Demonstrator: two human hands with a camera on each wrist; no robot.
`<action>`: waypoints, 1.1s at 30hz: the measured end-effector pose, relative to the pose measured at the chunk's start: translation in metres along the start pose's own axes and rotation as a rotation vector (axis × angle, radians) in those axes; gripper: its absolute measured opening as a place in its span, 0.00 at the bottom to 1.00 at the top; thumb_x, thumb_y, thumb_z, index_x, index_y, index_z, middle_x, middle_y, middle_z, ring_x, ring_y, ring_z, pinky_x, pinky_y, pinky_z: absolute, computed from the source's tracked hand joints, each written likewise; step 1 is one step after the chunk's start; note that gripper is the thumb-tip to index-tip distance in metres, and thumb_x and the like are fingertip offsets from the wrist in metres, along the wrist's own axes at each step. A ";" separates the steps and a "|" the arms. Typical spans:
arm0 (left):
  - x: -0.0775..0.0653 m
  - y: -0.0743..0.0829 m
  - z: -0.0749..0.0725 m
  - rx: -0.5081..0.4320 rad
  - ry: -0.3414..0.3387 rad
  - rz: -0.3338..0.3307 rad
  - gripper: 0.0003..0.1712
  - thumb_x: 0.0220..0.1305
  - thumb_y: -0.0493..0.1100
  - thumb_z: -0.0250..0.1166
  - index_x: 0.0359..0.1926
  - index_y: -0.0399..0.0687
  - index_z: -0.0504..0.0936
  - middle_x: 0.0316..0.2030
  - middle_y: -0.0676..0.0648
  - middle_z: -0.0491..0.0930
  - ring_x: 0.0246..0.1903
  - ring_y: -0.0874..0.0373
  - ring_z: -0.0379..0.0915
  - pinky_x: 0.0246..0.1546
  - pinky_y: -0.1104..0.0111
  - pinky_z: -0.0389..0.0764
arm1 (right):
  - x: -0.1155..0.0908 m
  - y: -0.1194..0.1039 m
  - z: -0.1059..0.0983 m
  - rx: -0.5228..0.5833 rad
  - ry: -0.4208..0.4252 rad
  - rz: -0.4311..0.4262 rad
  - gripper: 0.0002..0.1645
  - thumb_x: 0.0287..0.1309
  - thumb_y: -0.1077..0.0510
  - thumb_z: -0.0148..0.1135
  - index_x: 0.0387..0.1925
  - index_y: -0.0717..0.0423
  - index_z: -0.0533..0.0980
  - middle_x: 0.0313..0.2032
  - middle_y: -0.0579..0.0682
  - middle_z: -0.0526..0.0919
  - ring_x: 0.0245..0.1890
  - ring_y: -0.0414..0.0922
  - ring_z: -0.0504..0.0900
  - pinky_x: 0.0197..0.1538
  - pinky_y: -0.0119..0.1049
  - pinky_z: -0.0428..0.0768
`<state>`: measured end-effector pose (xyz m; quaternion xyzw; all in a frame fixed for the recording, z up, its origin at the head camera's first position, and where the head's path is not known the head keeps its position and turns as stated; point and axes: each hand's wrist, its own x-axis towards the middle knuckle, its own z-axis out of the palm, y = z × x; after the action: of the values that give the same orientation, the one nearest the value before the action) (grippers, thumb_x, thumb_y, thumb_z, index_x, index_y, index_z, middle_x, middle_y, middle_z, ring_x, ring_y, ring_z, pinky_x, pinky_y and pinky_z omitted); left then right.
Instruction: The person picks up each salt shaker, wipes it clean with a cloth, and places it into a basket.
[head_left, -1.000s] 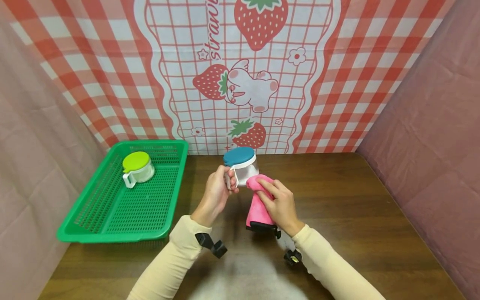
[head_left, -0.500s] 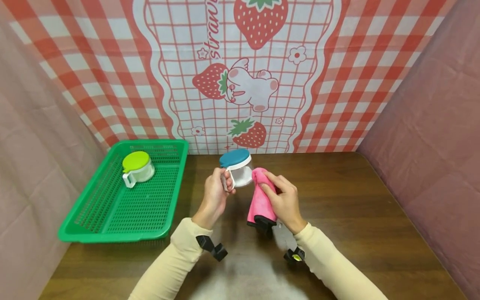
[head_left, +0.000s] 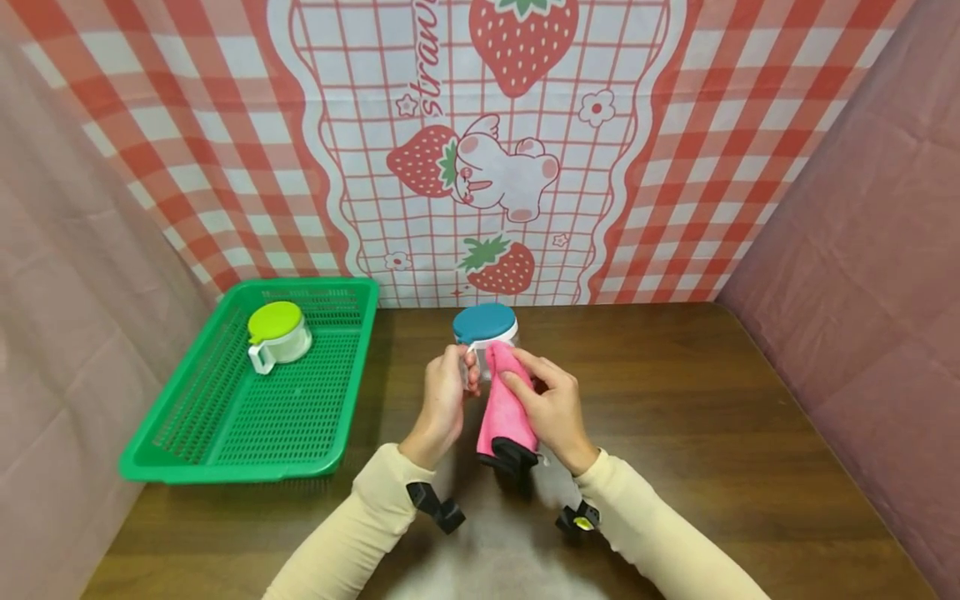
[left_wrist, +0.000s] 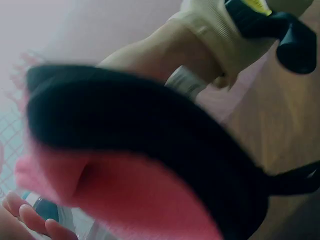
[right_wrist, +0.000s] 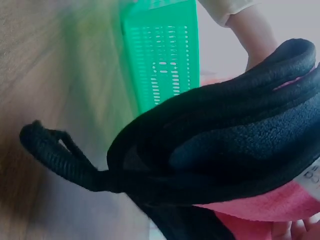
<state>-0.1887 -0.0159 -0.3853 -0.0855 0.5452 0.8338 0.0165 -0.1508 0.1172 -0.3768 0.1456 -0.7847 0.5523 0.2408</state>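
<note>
My left hand [head_left: 444, 392] grips the white handle of a clear jar with a blue lid [head_left: 484, 322], held up over the table. A folded pink cloth [head_left: 507, 408] with black edging is pinched in my right hand [head_left: 550, 403]; its upper end lies against or just in front of the jar's side and hides part of it. In the left wrist view the cloth [left_wrist: 135, 195] fills much of the picture, with the left fingertips [left_wrist: 30, 215] low at the left. The right wrist view shows the cloth's dark edging and loop [right_wrist: 65, 160] close up.
A green plastic basket [head_left: 352, 400] stands on the left of the wooden table [head_left: 675, 417]. Inside it, towards the back, sits a similar jar with a lime-green lid [head_left: 276, 321]. A checked strawberry curtain [head_left: 495, 167] hangs behind the table, and pink cloth walls flank it.
The jar shifted slightly left, then back to the right. The cloth has moved left and now covers more of the jar's front. Both hands keep their hold.
</note>
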 end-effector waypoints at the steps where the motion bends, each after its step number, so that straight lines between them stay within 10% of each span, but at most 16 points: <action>1: -0.001 -0.001 0.001 0.011 -0.007 -0.003 0.16 0.65 0.41 0.45 0.18 0.48 0.66 0.11 0.54 0.64 0.13 0.63 0.57 0.18 0.73 0.65 | 0.000 0.000 0.001 -0.005 0.010 -0.009 0.19 0.49 0.70 0.69 0.46 0.68 0.81 0.27 0.61 0.82 0.22 0.36 0.70 0.24 0.27 0.70; 33: -0.004 -0.008 -0.007 0.073 -0.040 -0.003 0.14 0.60 0.38 0.45 0.17 0.45 0.65 0.11 0.53 0.62 0.14 0.63 0.57 0.17 0.74 0.63 | 0.003 0.048 -0.003 0.058 0.037 0.171 0.19 0.53 0.63 0.69 0.49 0.58 0.82 0.33 0.61 0.84 0.26 0.34 0.72 0.28 0.22 0.70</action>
<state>-0.1833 -0.0188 -0.3944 -0.0688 0.5748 0.8148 0.0321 -0.1762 0.1368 -0.4125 0.0747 -0.7734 0.5960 0.2026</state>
